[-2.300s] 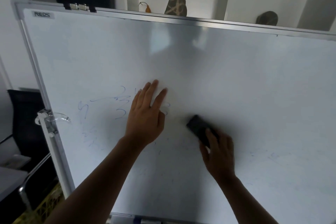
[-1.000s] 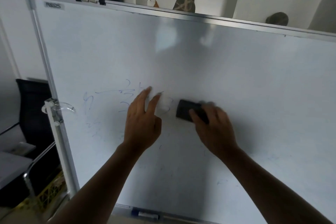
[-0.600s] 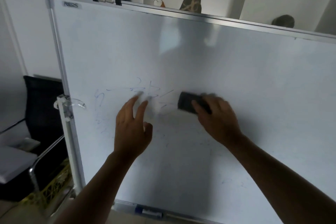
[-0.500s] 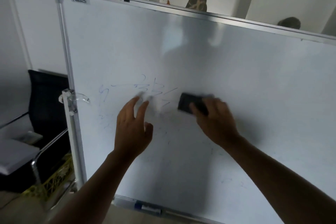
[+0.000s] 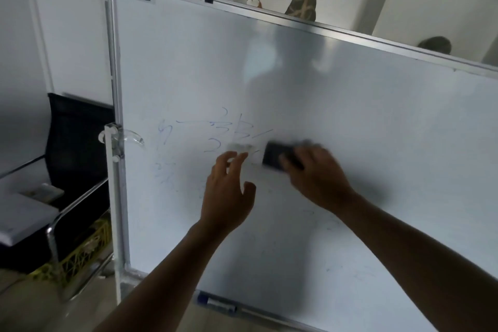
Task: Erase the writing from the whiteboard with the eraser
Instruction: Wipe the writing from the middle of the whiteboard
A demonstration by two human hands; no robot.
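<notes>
Since the earlier frames the right hand (image 5: 314,175) has carried the black eraser (image 5: 277,157) leftward across the whiteboard (image 5: 350,121), from lower on the board up to the edge of the blue writing (image 5: 229,129), and the left hand (image 5: 227,194) has come down a little, so more strokes are uncovered; the right hand grips the eraser with curled fingers and presses it flat on the board, just right of the strokes; the left hand has its fingers nearly straight, and beside its fingertips lies a pale blurred patch, maybe a cloth, but I cannot tell if it holds it; the wiping step is in progress; the next move, I judge, calls for sweeping the eraser further left over the remaining characters with steady pressure.
</notes>
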